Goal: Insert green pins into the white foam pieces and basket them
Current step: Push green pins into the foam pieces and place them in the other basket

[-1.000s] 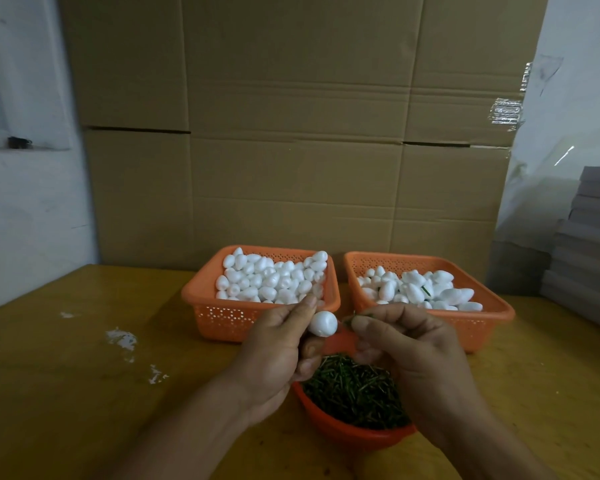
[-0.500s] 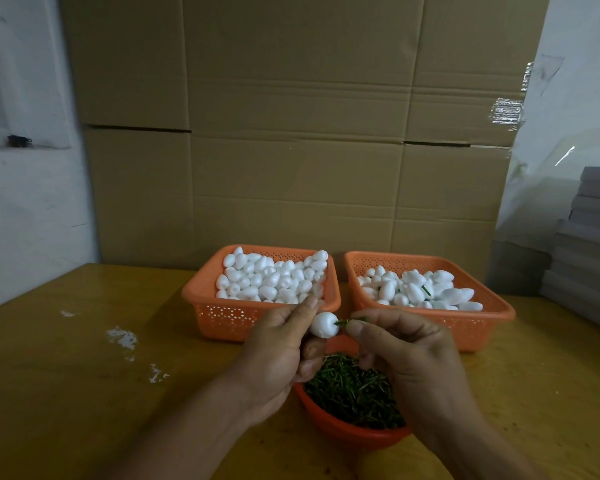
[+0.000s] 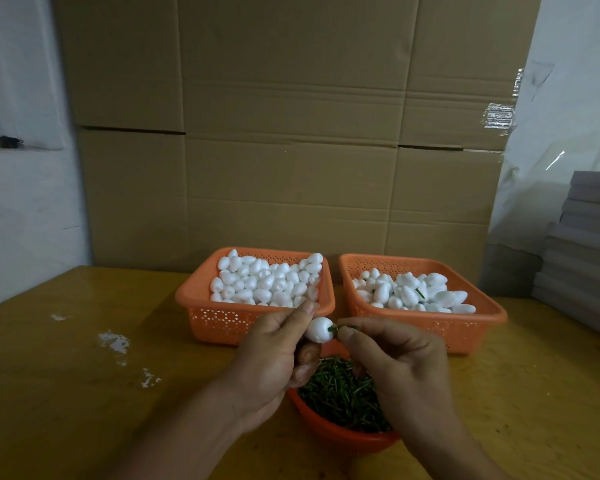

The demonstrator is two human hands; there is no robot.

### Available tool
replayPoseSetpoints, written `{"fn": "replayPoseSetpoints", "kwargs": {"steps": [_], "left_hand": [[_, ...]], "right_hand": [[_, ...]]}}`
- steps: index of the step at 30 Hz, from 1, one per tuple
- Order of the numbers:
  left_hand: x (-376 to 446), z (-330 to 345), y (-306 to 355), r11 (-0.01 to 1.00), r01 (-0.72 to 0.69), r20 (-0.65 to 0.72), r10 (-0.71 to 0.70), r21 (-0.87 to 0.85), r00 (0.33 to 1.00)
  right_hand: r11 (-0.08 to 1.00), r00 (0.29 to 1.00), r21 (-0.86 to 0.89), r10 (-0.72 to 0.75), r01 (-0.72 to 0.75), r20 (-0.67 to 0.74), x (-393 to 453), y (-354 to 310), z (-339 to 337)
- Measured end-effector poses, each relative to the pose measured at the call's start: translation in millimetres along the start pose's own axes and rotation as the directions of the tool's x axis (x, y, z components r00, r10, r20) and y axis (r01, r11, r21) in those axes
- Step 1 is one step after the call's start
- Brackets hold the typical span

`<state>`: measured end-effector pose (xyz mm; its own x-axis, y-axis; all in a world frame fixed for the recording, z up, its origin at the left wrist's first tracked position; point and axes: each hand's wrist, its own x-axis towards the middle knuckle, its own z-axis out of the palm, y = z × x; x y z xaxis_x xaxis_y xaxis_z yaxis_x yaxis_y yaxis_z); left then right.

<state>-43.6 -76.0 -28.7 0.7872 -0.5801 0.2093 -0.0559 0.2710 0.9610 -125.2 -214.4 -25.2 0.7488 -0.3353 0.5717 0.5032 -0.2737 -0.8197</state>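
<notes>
Head view: pin going into a foam piece, both hands busy.
Left hand [image 3: 271,358] pinches a white foam piece [image 3: 319,329] at its fingertips; right hand [image 3: 395,362] pinches a green pin [image 3: 340,328], its tip touching the foam's right end. Directly under both hands: red bowl [image 3: 326,434] of green pins. Beyond the left hand: orange basket [image 3: 222,317] of plain foam pieces. Beyond the right hand: second orange basket [image 3: 465,323], foam pieces, one green pin showing.
</notes>
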Motion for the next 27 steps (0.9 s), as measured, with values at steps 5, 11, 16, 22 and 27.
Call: {"fn": "replayPoseSetpoints", "kwargs": {"steps": [5,11,16,22,27], "left_hand": [[1,0,1,1.0,-0.023,-0.016,0.023,0.019,1.0],[0,2,3,0.996,-0.078,-0.046,0.08,0.039,0.996],[1,3,5,0.994,-0.101,-0.083,0.104,0.046,0.991],[0,3,5,0.992,-0.11,-0.087,0.116,0.064,0.989],[2,0,4,0.988,-0.128,-0.106,0.137,0.084,0.985]], "right_hand": [[0.999,0.999,-0.006,-0.032,0.032,0.029,-2,2,2],[0.995,0.995,-0.06,-0.082,0.085,0.048,-2,4,1],[0.996,0.997,-0.058,-0.064,0.067,0.052,-1,5,0],[0.994,0.998,-0.1,-0.04,0.046,0.055,0,9,-2],[0.965,0.997,-0.257,-0.04,0.057,0.07,-2,12,-1]]}}
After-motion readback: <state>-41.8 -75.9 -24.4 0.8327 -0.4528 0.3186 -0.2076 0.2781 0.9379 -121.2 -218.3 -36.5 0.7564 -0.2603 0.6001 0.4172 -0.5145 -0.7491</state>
